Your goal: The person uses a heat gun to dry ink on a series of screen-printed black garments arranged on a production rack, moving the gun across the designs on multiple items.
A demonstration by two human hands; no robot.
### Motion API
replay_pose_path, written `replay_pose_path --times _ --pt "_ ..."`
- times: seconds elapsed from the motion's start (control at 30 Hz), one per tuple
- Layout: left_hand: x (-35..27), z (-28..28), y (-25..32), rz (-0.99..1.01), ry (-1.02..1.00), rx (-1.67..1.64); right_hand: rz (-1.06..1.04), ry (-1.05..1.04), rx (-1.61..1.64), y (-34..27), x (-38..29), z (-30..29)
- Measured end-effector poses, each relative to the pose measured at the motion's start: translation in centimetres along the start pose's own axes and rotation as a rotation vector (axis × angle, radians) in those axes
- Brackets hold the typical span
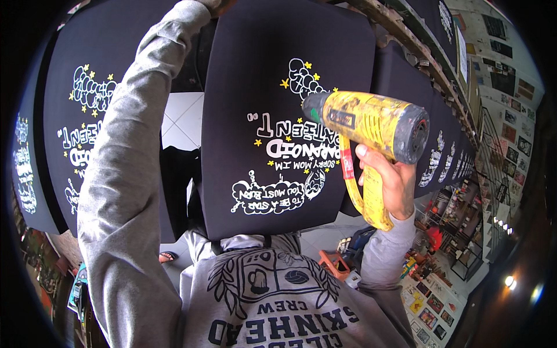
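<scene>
My right hand (395, 180) grips the handle of a worn yellow heat gun (370, 124) with a dark nozzle and dark rear cap. Its nozzle points left, over a black T-shirt (243, 78) spread flat in front of me. White lettering and cartoon drawings with small yellow stars (285, 83) are printed on the shirt; the gun covers part of them. My left arm (126, 143), in a grey sleeve, stretches to the far end of the shirt. Only a bit of my left hand (219, 5) shows at the top edge, so its fingers are hidden.
More black printed shirts lie on either side, one at the left (61, 104) and a row at the right (435, 148). A long metal rail (417, 48) runs behind them at the right. An orange plastic stool (334, 264) stands on the tiled floor.
</scene>
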State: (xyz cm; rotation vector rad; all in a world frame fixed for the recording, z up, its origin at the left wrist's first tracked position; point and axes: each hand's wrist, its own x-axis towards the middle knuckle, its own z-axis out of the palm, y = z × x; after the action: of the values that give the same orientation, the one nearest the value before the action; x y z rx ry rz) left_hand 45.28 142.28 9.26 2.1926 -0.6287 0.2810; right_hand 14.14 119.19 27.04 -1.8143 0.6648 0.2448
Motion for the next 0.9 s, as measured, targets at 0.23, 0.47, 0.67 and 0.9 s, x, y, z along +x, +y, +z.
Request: replay_pose_path --times 0.23,0.47,0.67,0.9 --pt "0.2 -0.7 0.2 -0.034 -0.04 0.019 -0.049 -0.04 0.07 -1.5 0.8 0.7" --pt "0.3 -0.3 -0.8 -0.043 0.003 -0.128 -0.086 -0.1 0.0 -2.3 2.1 2.4" --pt "0.6 -0.5 -0.5 -0.081 -0.029 -0.046 -0.089 -0.096 0.011 -2.7 2.7 2.7" --pt "0.5 0.1 -0.6 -0.071 0.001 -0.068 -0.091 -0.109 0.004 -3.0 3.0 3.1"
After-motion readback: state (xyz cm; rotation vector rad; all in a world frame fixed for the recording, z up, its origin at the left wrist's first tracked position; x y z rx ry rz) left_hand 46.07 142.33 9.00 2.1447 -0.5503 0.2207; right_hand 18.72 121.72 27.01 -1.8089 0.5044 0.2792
